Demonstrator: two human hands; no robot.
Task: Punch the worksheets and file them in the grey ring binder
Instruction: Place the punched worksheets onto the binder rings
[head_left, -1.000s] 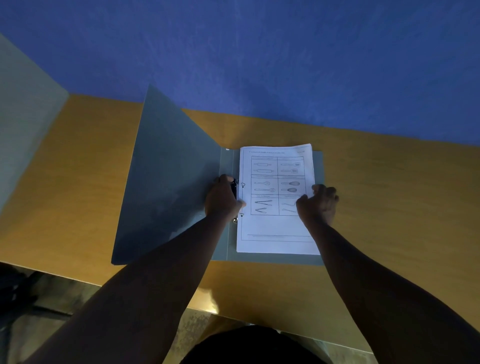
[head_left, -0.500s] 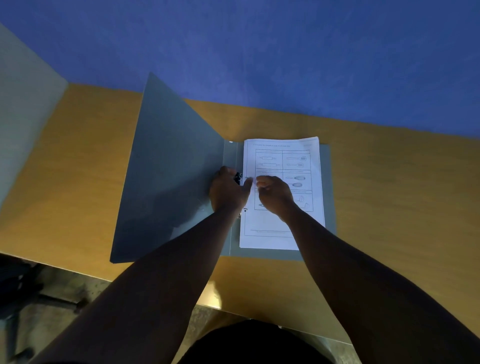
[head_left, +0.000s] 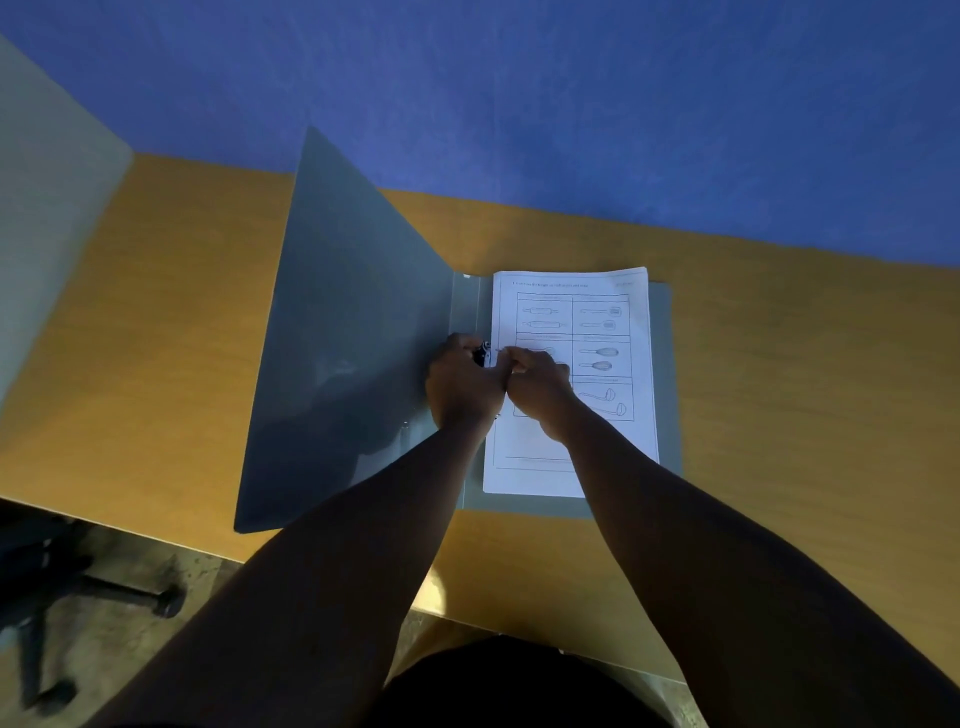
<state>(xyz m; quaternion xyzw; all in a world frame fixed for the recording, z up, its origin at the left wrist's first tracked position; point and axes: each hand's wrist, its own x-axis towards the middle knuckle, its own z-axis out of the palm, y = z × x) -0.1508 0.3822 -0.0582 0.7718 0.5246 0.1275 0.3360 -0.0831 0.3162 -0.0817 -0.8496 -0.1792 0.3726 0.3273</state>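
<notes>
Grey ring binder (head_left: 358, 332) lying open on a wooden desk (head_left: 156, 322), front cover tilted up to the left, back cover flat on the desk. Inside, on the back cover, a stack of worksheets (head_left: 597, 322) — white sheets, top one printed with a grid of kitchen utensil drawings, left edge at the ring mechanism (head_left: 483, 353) along the spine. Sheets squared up, edges of the lower ones just showing at the top and right.

Left hand (head_left: 462, 384) over the spine, fingers curled round the black and metal ring mechanism, thumb touching the other hand. Right hand (head_left: 537, 384) resting on the left margin of the top worksheet, fingers curled inward at the rings; whether pinching paper or metal cannot be told. Both hands touching each other at the spine, forearms coming up from the near desk edge.

Blue wall (head_left: 519, 104) behind the desk, pale partition (head_left: 47, 197) at far left. Below the desk at lower left — a chair base (head_left: 78, 597) on the floor.
</notes>
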